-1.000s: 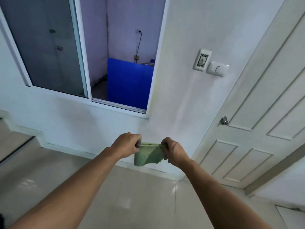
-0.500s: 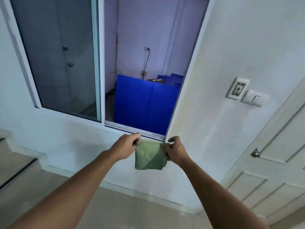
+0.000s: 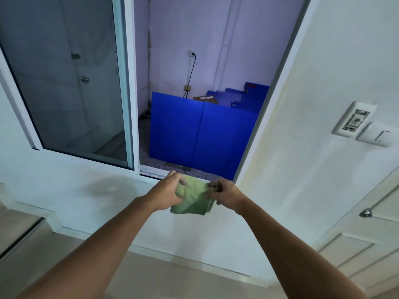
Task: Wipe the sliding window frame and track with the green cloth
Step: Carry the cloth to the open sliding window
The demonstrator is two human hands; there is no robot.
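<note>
A folded green cloth (image 3: 192,198) hangs between my two hands just below the window's bottom track (image 3: 152,171). My left hand (image 3: 167,193) grips its left side and my right hand (image 3: 226,194) pinches its right edge. The white sliding window frame (image 3: 127,87) has its glass pane (image 3: 64,83) slid to the left. The right half stands open, bounded by the frame's right jamb (image 3: 274,93). The cloth's top edge covers a short stretch of the track near the right corner.
Blue panels (image 3: 200,134) and a cardboard box stand in the room beyond the opening. A wall switch (image 3: 374,134) and a control plate (image 3: 353,119) sit on the white wall at right. A white door with a metal knob (image 3: 366,213) is at far right. Tiled floor lies below.
The view has come closer to the window and tilted up. Both hands raised the cloth from below the sill to the bottom track and bunched it between them.
</note>
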